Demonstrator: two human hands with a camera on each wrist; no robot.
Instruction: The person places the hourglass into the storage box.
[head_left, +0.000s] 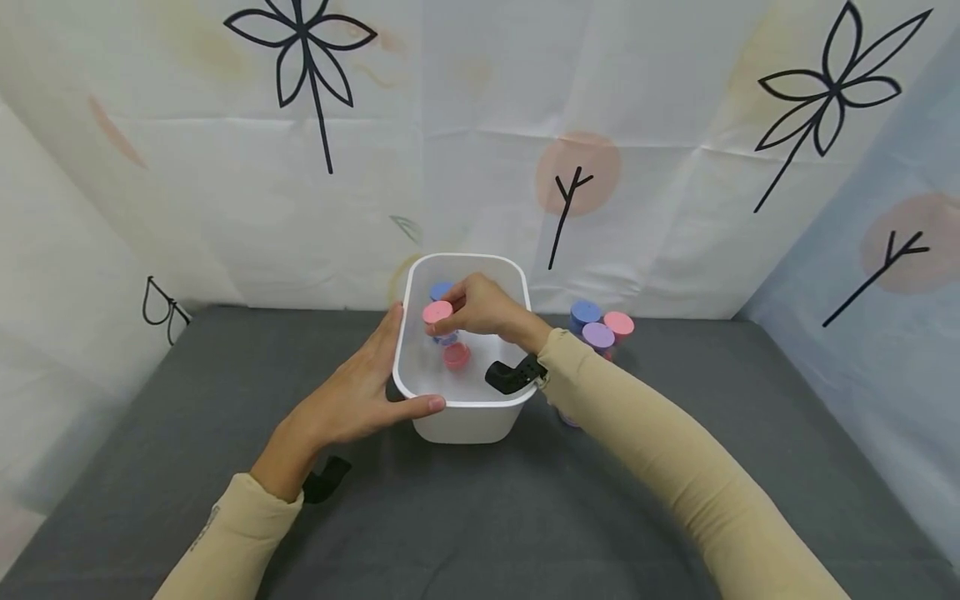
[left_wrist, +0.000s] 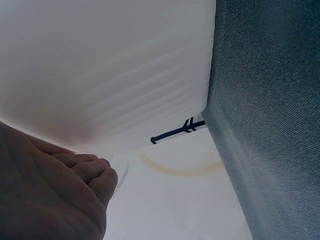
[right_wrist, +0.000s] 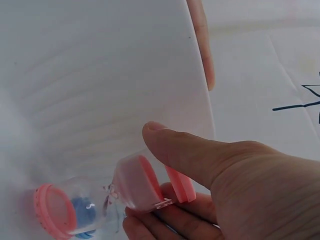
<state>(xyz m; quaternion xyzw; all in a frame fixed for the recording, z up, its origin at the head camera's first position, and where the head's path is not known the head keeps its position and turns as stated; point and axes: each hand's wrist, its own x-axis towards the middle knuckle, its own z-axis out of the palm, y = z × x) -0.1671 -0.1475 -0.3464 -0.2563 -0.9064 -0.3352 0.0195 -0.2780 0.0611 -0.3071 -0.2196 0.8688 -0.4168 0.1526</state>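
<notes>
My right hand (head_left: 487, 310) reaches into a white plastic bin (head_left: 461, 427) and pinches a pink-capped sand timer (head_left: 437, 312) between thumb and fingers. In the right wrist view its pink sand (right_wrist: 134, 184) shows in the bulb by my fingers, while the clear bulb points toward the bin floor. A blue-capped timer (head_left: 441, 290) stands in the bin, partly behind my fingers. Outside, along the bin's left wall, lies my left hand (head_left: 348, 400), fingers extended and thumb across the front corner of the rim. The left wrist view shows those fingers against the bin's outer side.
Right of the bin stand more timers with blue (head_left: 585, 312), pink (head_left: 618, 323) and purple (head_left: 598, 335) caps, partly hidden by my right sleeve. Another purple piece (head_left: 568, 419) peeks out beneath that forearm. A patterned white cloth (head_left: 480, 192) hangs behind the grey table (head_left: 480, 517).
</notes>
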